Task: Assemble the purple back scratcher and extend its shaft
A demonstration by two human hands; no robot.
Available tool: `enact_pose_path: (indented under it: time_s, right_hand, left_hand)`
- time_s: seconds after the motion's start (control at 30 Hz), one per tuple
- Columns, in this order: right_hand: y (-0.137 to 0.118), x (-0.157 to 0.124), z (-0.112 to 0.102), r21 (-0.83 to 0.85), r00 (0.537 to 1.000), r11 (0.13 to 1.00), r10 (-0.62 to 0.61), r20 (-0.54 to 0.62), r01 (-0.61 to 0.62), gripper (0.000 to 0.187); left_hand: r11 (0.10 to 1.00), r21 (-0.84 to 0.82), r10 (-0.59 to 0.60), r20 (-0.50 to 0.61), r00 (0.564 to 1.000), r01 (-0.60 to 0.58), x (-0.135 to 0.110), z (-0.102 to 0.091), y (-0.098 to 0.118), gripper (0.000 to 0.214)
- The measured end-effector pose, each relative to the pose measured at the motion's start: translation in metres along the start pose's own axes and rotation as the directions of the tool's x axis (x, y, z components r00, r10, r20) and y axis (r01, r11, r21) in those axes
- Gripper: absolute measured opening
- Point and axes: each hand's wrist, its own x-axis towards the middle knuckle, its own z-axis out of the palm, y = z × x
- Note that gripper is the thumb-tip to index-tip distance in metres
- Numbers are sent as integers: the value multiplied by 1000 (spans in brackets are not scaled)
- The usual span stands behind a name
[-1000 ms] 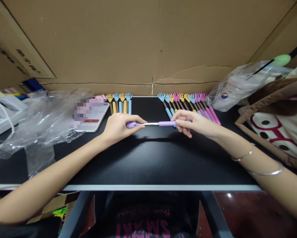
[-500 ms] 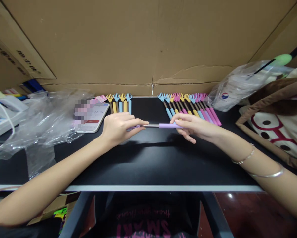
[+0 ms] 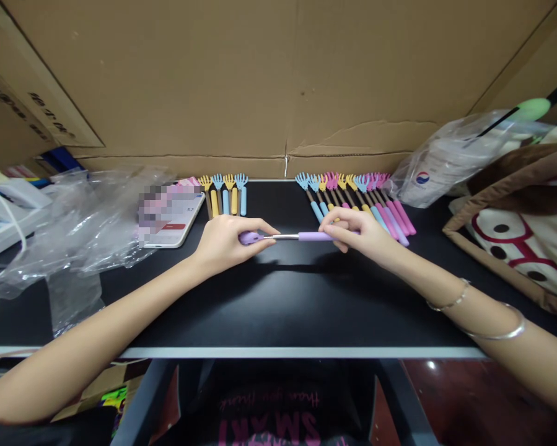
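Observation:
A purple back scratcher (image 3: pixel 308 236) with a metal shaft is held level above the black table. My left hand (image 3: pixel 229 240) is closed on its head end, thumb and fingers pinching near where head and shaft meet. At the other end, my right hand (image 3: pixel 355 232) grips the purple handle between thumb and fingers. Behind my right hand lies a row of blue, yellow, pink and purple back scratchers (image 3: pixel 383 214), claws toward the back. A smaller group of blue and yellow back scratchers (image 3: pixel 234 201) lies behind my left hand.
A phone (image 3: pixel 185 217) and crumpled clear plastic bags (image 3: pixel 92 223) lie at the left. On the right are a bagged plastic cup (image 3: pixel 438 173) and a cloth bag (image 3: pixel 524 229). A cardboard wall (image 3: pixel 269 93) stands behind the black table (image 3: pixel 278 316).
My right hand has shifted slightly left, and its fingers have closed more tightly round the handle. My left hand has opened its grip a little, showing more of the purple head.

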Motion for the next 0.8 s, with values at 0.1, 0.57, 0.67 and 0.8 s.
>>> enact_pose_path:
  time_s: [0.1, 0.57, 0.67, 0.8]
  right_hand:
    - [1, -2, 0, -98, 996, 992, -74, 47, 78, 24]
    - [8, -2, -1, -326, 975, 918, -212, 74, 224, 30]
    - [7, -2, 0, -288, 976, 933, -202, 79, 217, 30]
    - [8, -2, 2, -146, 981, 978, -131, 142, 152, 30]
  left_hand:
    - [994, -43, -91, 125, 988, 97, 3, -1, -2, 30]
    - [999, 33, -10, 11, 1000, 9, 1, 1, 0, 19]
    - [989, 121, 98, -75, 992, -88, -1, 2, -1, 17]
    - [928, 290, 295, -189, 937, -234, -2, 3, -2, 18]
